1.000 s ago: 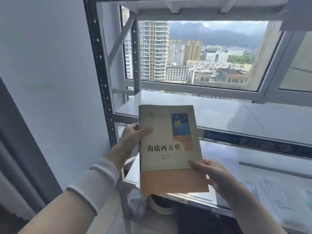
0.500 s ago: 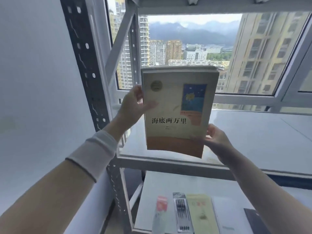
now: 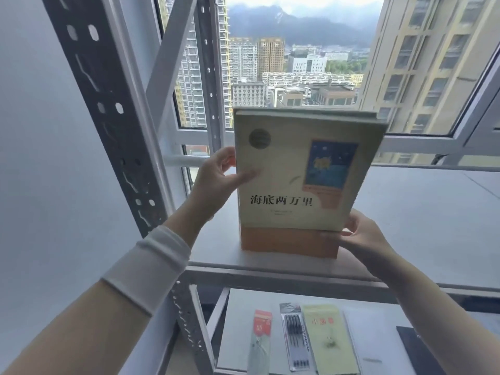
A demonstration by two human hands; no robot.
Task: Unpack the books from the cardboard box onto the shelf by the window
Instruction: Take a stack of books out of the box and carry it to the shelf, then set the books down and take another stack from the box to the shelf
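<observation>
Cream and orange: the book (image 3: 300,182) has a pale cover with an orange band along the bottom and a blue picture near its right edge.
Book now: upright on the grey shelf (image 3: 422,212), front cover facing the person, bottom edge at or just above the board near its front lip; I cannot tell whether it is fully resting.
Left hand (image 3: 216,177): clasped on the book's left edge, thumb across the cover, fingers behind.
Right hand (image 3: 362,236): gripping the lower right corner, thumb on the orange band.
What changed: a second ago the book was held low, in front of the shelf below; half a second ago it was lifted, in the air over this board; now it has come down to the board itself.
What that means: in my judgement the placing of this book is nearly done. It needs settling and perhaps sliding left toward the metal post (image 3: 108,109) so it has something to lean on.
Risk: standing alone it could tip once released.
Lower shelf: a pack of pens (image 3: 296,336) and a yellow booklet (image 3: 328,339) lie there, well apart from the book.
Box: not in view.
</observation>
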